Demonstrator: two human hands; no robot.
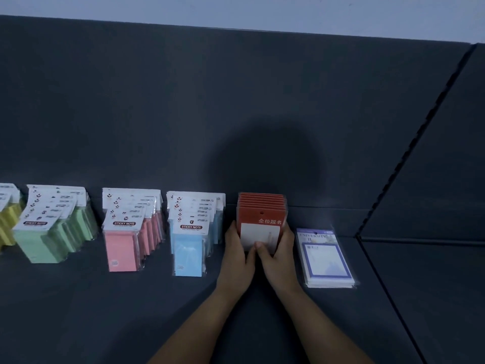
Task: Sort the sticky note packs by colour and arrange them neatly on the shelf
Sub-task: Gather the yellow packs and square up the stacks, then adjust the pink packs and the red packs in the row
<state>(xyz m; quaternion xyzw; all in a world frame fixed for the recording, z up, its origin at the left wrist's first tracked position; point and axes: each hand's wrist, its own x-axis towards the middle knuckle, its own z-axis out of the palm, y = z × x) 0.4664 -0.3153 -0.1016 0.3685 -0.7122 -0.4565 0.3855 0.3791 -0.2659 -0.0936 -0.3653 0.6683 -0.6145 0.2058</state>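
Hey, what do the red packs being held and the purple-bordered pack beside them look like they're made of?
The red packs: matte card headers over white paper, judging by flat colour and a punched hole. The purple-bordered pack: paper pad in clear glossy plastic film, likely; its edges glint.

Dark back panel (183, 101); pale wall (236, 9) above it; notched seam (417, 135) at right.

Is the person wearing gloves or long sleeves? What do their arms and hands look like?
No gloves. The left hand and right hand are bare, with no rings, watch or bracelet showing. Both forearms are bare too; no sleeve comes into the picture.
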